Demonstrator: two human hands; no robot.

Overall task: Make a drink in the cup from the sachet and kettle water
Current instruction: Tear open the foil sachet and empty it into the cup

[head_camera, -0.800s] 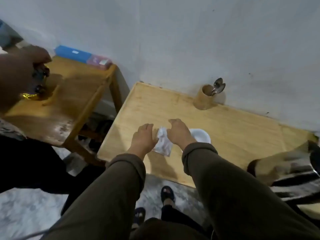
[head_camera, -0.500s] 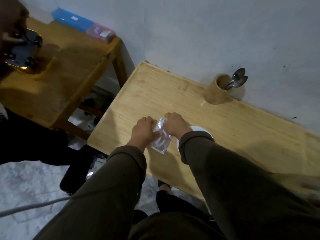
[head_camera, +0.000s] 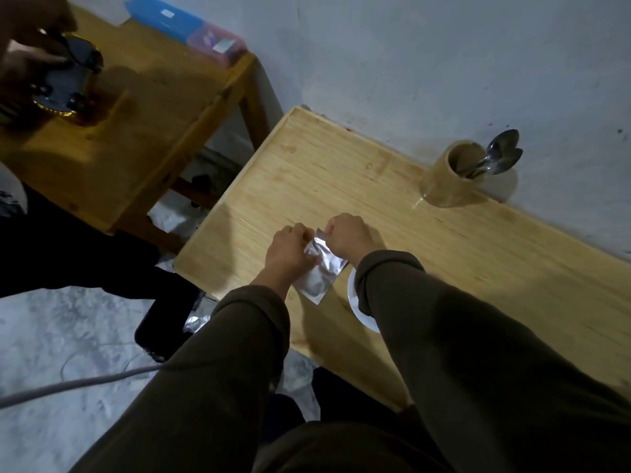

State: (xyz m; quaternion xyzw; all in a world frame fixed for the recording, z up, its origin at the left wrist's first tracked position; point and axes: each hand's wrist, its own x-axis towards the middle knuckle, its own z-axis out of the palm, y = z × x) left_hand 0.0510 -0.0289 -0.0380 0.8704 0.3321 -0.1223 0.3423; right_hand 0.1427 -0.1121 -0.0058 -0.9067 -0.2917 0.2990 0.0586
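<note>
Both hands, left (head_camera: 288,249) and right (head_camera: 348,235), are pinching the silver sachet (head_camera: 319,269) above the table (head_camera: 478,268); the right sleeve (head_camera: 444,336) is hiding most of what is probably the white cup (head_camera: 358,310). Spoons (head_camera: 500,157) are leaning in a holder (head_camera: 447,182) nearby.

White cup (head_camera: 358,303) mostly hidden behind right sleeve (head_camera: 444,322); contents unseen.

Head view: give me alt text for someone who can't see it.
Both hands, left hand and right hand, pinch the top edge of a silver sachet above a wooden table. A white cup sits partly hidden under the right sleeve; a spoon holder stands by the wall.
</note>
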